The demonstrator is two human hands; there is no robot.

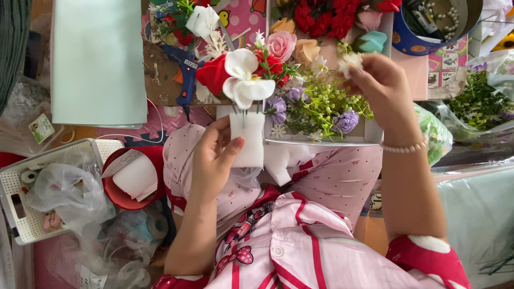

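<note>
At far left lies a pale green paper sheet [99,61], with a white perforated plastic basket [21,214] nearer. A blue glue gun [187,77] lies beside it. The left hand [214,160] is clamped on a white foam block [247,138] bearing a white fabric orchid [243,80]. Right of it, over a shallow white tray [321,140] of artificial flowers, the right hand [383,88] pinches a small white blossom [350,60]

Left hand [214,155] grip closed — right hand [381,85] raised, fingertips pinched.
</note>
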